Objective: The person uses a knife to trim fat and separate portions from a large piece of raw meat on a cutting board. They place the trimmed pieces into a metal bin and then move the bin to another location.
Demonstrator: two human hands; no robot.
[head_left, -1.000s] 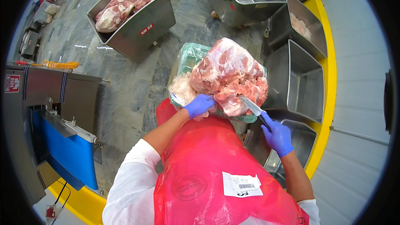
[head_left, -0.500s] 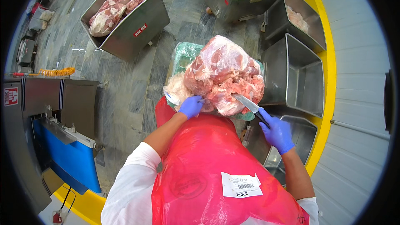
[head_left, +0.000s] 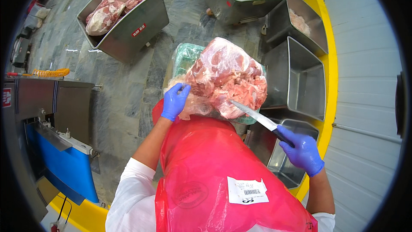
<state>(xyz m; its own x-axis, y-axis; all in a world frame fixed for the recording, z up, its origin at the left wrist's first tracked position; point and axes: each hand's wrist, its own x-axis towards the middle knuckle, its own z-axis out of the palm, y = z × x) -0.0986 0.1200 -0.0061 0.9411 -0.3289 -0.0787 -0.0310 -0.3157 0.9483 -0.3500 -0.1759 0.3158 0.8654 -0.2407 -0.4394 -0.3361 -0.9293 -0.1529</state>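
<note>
Raw pink meat in one large, white-streaked lump (head_left: 227, 71) rests on a green support wrapped in clear film (head_left: 188, 56), just beyond the wearer's red plastic apron (head_left: 193, 150), which bears a white paper label (head_left: 246, 190). Crumpled, pale translucent material (head_left: 193, 106) spreads along the lump's left side. Over it, the blue-gloved left hand (head_left: 174, 102) has its fingers curled inward; whether they pinch anything, I cannot tell. The blue-gloved right hand (head_left: 302, 151) grasps a black-handled steel knife (head_left: 262, 119), its fingers wrapped around the handle, its tip at the meat's near side. Grey stone-like tiles (head_left: 133, 86) cover the floor. At upper left stands a grey steel bin (head_left: 143, 25) holding several cuts of meat (head_left: 107, 15). More deep steel bins (head_left: 274, 75) line the right side, one containing pale scraps (head_left: 299, 22), beside a yellow curb (head_left: 331, 77) and a white panelled wall (head_left: 365, 60). On the left are a steel machine (head_left: 73, 107) with a blue panel (head_left: 64, 161) and an orange coiled hose (head_left: 51, 72).
</note>
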